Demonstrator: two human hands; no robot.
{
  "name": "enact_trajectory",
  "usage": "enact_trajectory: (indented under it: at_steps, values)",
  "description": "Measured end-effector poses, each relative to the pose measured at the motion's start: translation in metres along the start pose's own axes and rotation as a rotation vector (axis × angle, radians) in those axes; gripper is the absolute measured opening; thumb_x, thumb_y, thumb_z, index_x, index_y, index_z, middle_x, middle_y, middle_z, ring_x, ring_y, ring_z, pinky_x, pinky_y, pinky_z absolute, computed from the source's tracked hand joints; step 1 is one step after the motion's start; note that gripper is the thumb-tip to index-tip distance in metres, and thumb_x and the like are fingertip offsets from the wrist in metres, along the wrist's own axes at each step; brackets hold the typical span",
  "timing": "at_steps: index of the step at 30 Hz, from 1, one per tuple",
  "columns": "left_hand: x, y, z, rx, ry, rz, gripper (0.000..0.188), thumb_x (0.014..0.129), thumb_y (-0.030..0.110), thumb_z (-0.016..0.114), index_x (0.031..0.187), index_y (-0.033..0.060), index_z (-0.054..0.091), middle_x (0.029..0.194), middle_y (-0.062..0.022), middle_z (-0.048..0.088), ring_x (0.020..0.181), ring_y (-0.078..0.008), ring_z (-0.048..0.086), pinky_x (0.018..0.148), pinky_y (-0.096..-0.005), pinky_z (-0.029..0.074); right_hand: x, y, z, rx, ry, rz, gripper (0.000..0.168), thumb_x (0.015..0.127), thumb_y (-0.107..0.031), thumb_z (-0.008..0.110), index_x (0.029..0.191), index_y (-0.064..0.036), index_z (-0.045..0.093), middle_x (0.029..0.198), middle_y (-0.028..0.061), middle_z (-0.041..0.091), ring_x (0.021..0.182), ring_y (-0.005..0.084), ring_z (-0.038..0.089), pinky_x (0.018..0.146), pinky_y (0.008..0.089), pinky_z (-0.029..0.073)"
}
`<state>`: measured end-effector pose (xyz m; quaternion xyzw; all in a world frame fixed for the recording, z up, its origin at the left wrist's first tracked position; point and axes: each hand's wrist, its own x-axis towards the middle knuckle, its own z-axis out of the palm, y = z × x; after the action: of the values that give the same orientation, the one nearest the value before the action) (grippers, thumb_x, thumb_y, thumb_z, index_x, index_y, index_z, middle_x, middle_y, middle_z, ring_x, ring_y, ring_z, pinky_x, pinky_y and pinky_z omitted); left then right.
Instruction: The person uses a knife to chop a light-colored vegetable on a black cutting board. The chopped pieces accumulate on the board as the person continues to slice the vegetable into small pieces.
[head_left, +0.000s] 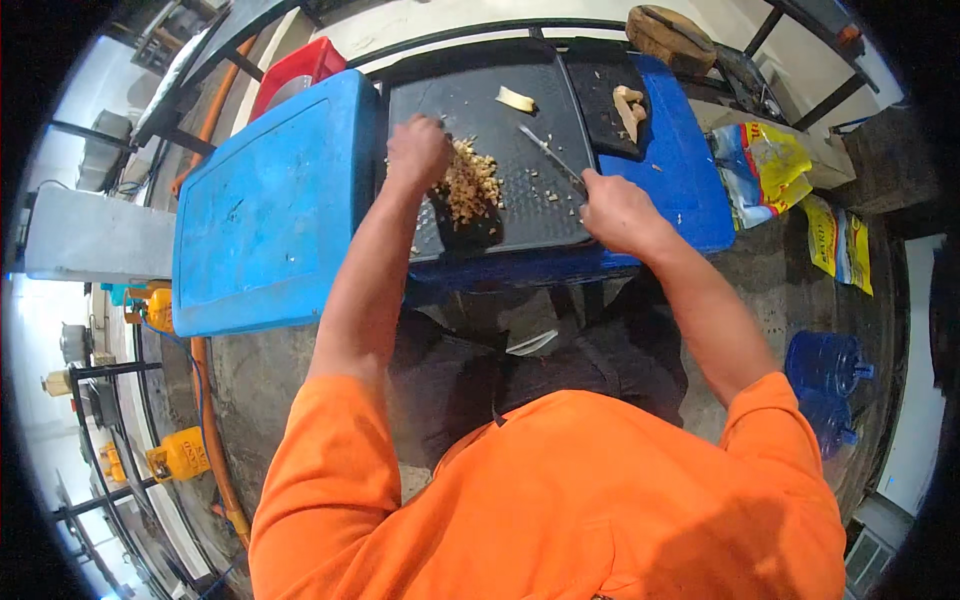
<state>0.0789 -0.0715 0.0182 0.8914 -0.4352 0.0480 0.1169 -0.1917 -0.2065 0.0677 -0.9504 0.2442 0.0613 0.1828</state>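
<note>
My right hand (619, 210) grips a knife (553, 155) by its handle, the blade slanting up and left over a black tray-like board (457, 82). My left hand (418, 154) has its fingers curled at the left side of the board, beside a heap of finely chopped pale brown pieces (469, 184). Whether it pinches anything is hidden by the fingers. A pale cut chunk (516, 100) lies on the board beyond the knife tip. Small scattered bits lie around the blade. On a smaller black board (592, 82) to the right rests a knobbly, light tan root like ginger (628, 112).
A light blue plastic lid or box (270, 202) stands left of the board; a darker blue surface (675, 150) extends right. A red bin (300, 71) and a round wooden block (667, 41) are behind. Yellow packets (765, 172) and blue water bottles (825, 364) sit right.
</note>
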Motion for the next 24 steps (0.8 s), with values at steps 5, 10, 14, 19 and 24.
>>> enact_trajectory:
  at_steps: [5, 10, 14, 19, 24]
  values:
    - [0.011, 0.002, 0.008, 0.032, -0.06, -0.143, 0.026, 0.083, 0.027, 0.056, 0.096, 0.0075, 0.067, 0.103, -0.0186, 0.064, 0.105, -0.0361, 0.057, 0.089, -0.0475, 0.046, 0.03, -0.036, 0.04, 0.085, 0.009, 0.048, 0.027, 0.08, -0.012, 0.051, 0.101, 0.006, 0.053, 0.093, 0.0284, 0.064, 0.09, 0.0414, 0.063, 0.08, 0.0488, 0.049]
    - [-0.019, -0.009, 0.032, -0.122, -0.084, 0.008, 0.024, 0.082, 0.024, 0.056, 0.088, 0.0032, 0.067, 0.087, -0.0244, 0.064, 0.091, -0.0412, 0.06, 0.08, -0.0487, 0.048, 0.025, -0.066, 0.039, 0.08, -0.104, -0.079, 0.027, 0.081, -0.01, 0.049, 0.104, 0.005, 0.054, 0.093, 0.028, 0.064, 0.089, 0.0411, 0.064, 0.08, 0.0483, 0.05]
    - [-0.035, -0.027, -0.006, -0.3, 0.034, -0.091, 0.026, 0.081, 0.023, 0.057, 0.084, -0.0008, 0.066, 0.088, -0.0264, 0.063, 0.085, -0.0426, 0.062, 0.077, -0.0472, 0.049, 0.03, -0.042, 0.028, 0.111, -0.088, -0.039, 0.027, 0.081, -0.011, 0.05, 0.104, 0.005, 0.054, 0.095, 0.0276, 0.064, 0.092, 0.0411, 0.062, 0.082, 0.0476, 0.049]
    - [-0.021, -0.039, 0.004, -0.064, -0.199, -0.215, 0.027, 0.079, 0.023, 0.06, 0.082, -0.0029, 0.066, 0.086, -0.0273, 0.063, 0.084, -0.0422, 0.062, 0.077, -0.0469, 0.049, 0.041, -0.054, 0.041, 0.154, -0.052, -0.075, 0.027, 0.081, -0.01, 0.045, 0.103, 0.005, 0.052, 0.093, 0.0304, 0.062, 0.09, 0.0436, 0.061, 0.081, 0.0515, 0.047]
    - [-0.045, -0.009, 0.009, -0.378, -0.166, -0.085, 0.029, 0.077, 0.024, 0.059, 0.085, -0.0027, 0.068, 0.084, -0.027, 0.064, 0.083, -0.0411, 0.063, 0.078, -0.0444, 0.05, 0.04, -0.062, 0.042, 0.142, -0.037, -0.122, 0.025, 0.081, -0.01, 0.045, 0.1, 0.005, 0.052, 0.09, 0.0299, 0.062, 0.089, 0.0442, 0.061, 0.081, 0.0525, 0.046]
